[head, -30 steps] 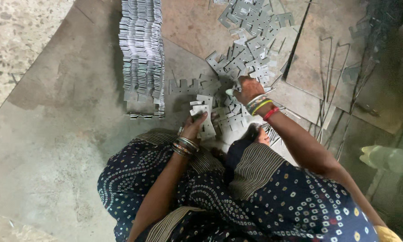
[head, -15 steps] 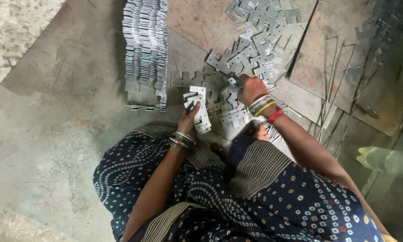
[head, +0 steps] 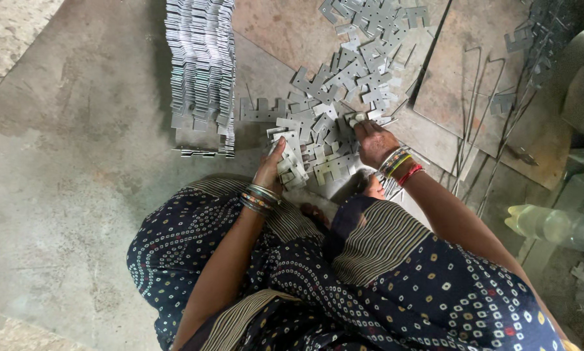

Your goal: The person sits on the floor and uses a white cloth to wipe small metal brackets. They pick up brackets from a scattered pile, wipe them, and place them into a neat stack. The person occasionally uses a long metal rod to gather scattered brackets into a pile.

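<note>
On the floor point(head: 58, 195), far left of the fingers, lies bare concrete. Just left of the left fingers and beyond them stands the stack point(head: 201, 71), long neat rows of flat metal plates already set in order. The left hand point(head: 274, 168) has its fingers clamped on a bundle point(head: 292, 159) of plates, held upright just above the floor. Between the two hands, and beyond the right fingers, spreads the loose pile point(head: 350, 78), still plentiful and unsorted. The right hand point(head: 373, 140) rests on that pile with its fingers curled together on a single plate point(head: 357, 118). Judging by this, much is stacked, yet a good share remains. Right of the fingers lie bent rods point(head: 480, 104).
</note>
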